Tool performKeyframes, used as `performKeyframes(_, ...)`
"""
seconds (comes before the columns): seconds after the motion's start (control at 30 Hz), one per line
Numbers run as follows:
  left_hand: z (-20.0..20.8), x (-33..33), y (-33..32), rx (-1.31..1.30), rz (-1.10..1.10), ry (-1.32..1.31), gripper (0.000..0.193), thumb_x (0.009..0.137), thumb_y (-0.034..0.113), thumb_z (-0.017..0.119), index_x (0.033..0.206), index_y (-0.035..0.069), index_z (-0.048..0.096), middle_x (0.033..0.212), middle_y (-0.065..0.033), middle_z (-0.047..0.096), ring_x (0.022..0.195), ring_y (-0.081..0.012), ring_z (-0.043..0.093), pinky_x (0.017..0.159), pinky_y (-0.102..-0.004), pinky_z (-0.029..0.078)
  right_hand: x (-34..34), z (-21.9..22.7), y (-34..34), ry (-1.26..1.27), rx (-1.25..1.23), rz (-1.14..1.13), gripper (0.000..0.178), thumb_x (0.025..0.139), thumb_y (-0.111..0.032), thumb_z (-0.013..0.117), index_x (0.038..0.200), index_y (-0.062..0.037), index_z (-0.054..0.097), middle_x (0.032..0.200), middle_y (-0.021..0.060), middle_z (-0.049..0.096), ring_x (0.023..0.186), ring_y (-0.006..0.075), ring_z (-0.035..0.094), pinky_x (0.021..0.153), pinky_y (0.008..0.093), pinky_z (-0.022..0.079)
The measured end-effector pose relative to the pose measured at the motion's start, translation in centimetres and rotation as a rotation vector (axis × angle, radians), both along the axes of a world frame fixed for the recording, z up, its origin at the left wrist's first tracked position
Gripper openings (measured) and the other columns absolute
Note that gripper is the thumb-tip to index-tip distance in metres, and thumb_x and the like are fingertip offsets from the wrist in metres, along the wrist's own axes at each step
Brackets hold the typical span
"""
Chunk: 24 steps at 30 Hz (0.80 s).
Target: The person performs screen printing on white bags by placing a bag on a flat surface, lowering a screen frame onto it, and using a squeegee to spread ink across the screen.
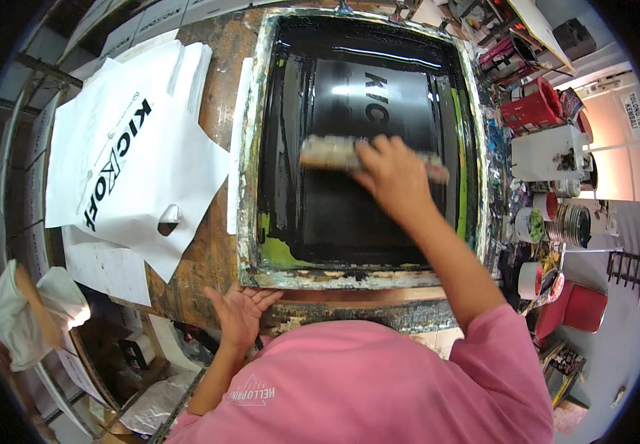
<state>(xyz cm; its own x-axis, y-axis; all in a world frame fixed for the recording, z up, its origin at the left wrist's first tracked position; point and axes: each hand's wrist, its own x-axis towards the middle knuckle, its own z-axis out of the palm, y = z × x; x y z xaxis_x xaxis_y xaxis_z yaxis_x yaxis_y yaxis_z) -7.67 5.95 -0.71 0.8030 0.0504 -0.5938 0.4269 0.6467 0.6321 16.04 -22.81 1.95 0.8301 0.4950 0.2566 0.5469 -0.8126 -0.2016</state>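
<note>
Pale and blurred, the squeegee lies lengthwise left to right across the middle of the black screen (right end slightly nearer). The right hand clamps it in its fingers; the left hand, palm up, fingers apart, rests by the frame.

The right hand holds a squeegee across an ink-blackened frame; the left hand rests palm-up at its corner.

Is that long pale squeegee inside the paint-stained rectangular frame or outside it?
Inside: the right hand holds the squeegee over the black screen, the frame around it.
</note>
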Motion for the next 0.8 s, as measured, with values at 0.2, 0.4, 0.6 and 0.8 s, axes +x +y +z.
performKeyframes(0.2,-1.0,-0.5,0.8,-0.009,-0.064,-0.135,0.121,0.078,0.094,0.035,0.147,-0.005,0.032,0.140,-0.0256,0.053,0.125,-0.0369,0.058,0.110,-0.0559,0.044,16.7,-0.7,-0.8,-0.145,-0.090,-0.015,0.035,0.091,-0.042,0.068,0.108,-0.0121,0.068,0.098,0.0089,0.065,0.097,0.0318,0.066,0.076,0.0454,0.055)
performKeyframes(0.4,-4.1,-2.0,2.1,-0.264,-0.038,-0.355,0.108,0.085,0.088,0.036,0.143,-0.003,0.045,0.138,-0.0251,0.056,0.129,-0.0375,0.056,0.110,-0.0556,0.043,23.3,4.2,-1.4,0.148,-0.136,0.081,0.047,0.095,-0.053,0.059,0.119,-0.0146,0.070,0.111,0.0141,0.072,0.102,0.0361,0.068,0.086,0.0474,0.054)
performKeyframes(0.6,-4.1,-1.4,2.3,-0.412,-0.106,-0.507,0.090,0.093,0.080,0.032,0.132,0.003,0.060,0.134,-0.0211,0.062,0.131,-0.0388,0.055,0.114,-0.0577,0.037,18.2,0.9,-1.1,-0.105,-0.145,-0.026,0.042,0.094,-0.051,0.060,0.106,-0.0116,0.067,0.095,0.0124,0.070,0.095,0.0336,0.069,0.079,0.0485,0.055)
performKeyframes(0.8,-4.3,-1.3,2.3,-0.285,-0.163,-0.510,0.092,0.091,0.080,0.034,0.136,0.004,0.058,0.137,-0.0225,0.061,0.133,-0.0409,0.053,0.116,-0.0574,0.035,1.0,2.9,-1.0,0.050,-0.141,-0.025,0.034,0.091,-0.041,0.067,0.097,-0.0095,0.057,0.089,0.0112,0.066,0.088,0.0336,0.067,0.072,0.0494,0.052)
